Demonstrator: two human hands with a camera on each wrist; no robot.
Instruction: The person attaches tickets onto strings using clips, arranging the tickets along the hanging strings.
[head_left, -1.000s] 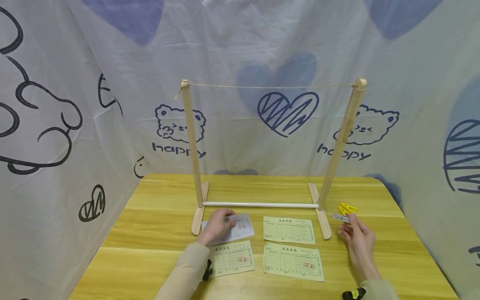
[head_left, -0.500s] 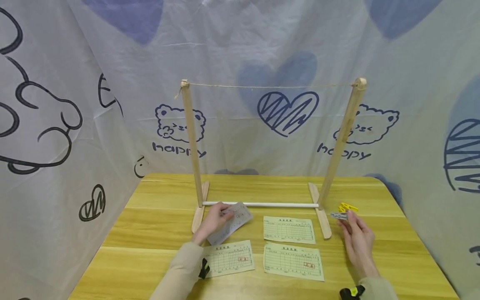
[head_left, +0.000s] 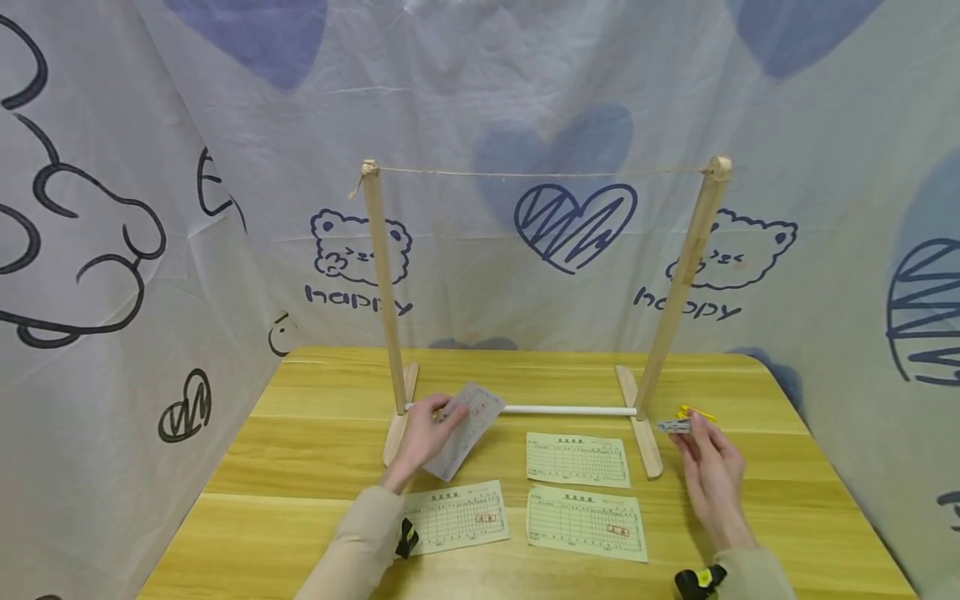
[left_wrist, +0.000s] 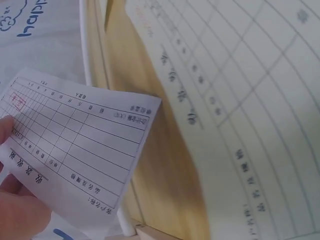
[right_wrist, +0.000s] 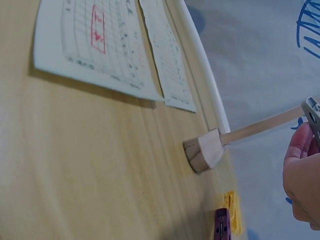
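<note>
My left hand (head_left: 423,437) pinches a white printed receipt slip (head_left: 471,433) by its edge, tilted up off the table in front of the rack's left end. In the left wrist view the slip (left_wrist: 85,145) shows a ruled grid and a small red stamp, with the thumb and a fingertip at its border. At the right, my right hand (head_left: 716,479) pinches a grey clothespin (head_left: 672,426) between thumb and fingers, just beyond the rack's right foot. Part of that clothespin (right_wrist: 313,112) appears at the right edge of the right wrist view.
A wooden rack with a left post (head_left: 386,292), a right post (head_left: 682,287), a string (head_left: 540,174) and a white rod (head_left: 562,410) stands on the table. Several pale green receipts (head_left: 577,458) lie before it. A yellow clothespin (right_wrist: 233,212) and a purple clothespin (right_wrist: 222,225) lie right.
The white slip, first lying on the table under my left hand, has been lifted and turned steeply. My right hand with the grey clothespin has shifted slightly left and up.
</note>
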